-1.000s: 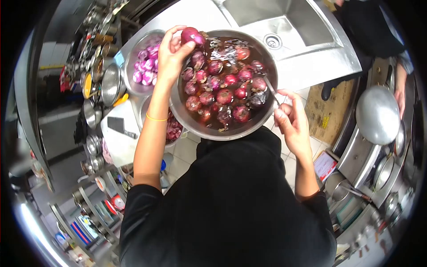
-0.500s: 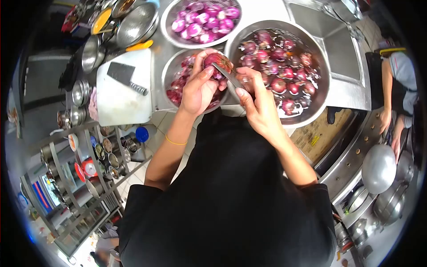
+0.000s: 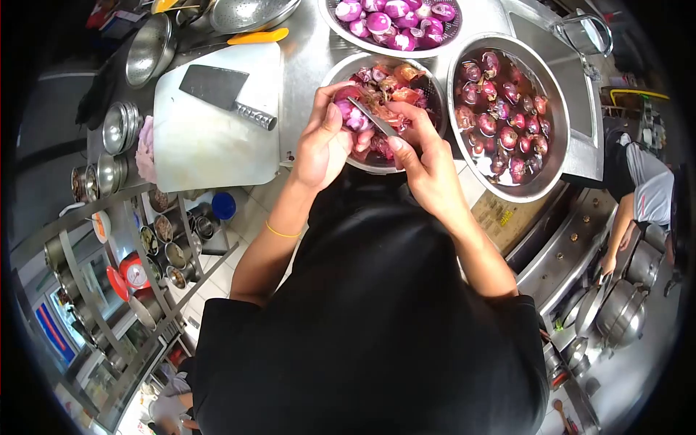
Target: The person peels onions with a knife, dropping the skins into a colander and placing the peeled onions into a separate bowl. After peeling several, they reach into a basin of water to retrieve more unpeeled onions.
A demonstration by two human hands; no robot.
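My left hand (image 3: pixel 322 148) is closed around a red onion (image 3: pixel 351 110), part of whose skin is off and paler layers show. In my right hand (image 3: pixel 429 163) is a small knife (image 3: pixel 372 116), its blade against the onion and my thumb along it. Both hands are over a metal bowl (image 3: pixel 433 75) holding onion skins (image 3: pixel 399 85). Behind it a colander (image 3: pixel 330 23) holds several peeled purple onions (image 3: pixel 378 22). To the right, a large metal basin (image 3: pixel 560 93) holds several unpeeled onions (image 3: pixel 508 135) in water.
On the left a cleaver (image 3: pixel 214 84) lies on a white cutting board (image 3: pixel 210 156). Metal bowls (image 3: pixel 150 49) stand beyond it. A sink (image 3: pixel 586 109) is at the back right. At the far right another person (image 3: pixel 645 181) reaches to a pan (image 3: pixel 591 304).
The view has shifted, so the bowls sit farther right. More of the onion's skin is off, showing its pale purple side. At the right, the other person's pan has turned edge-on.
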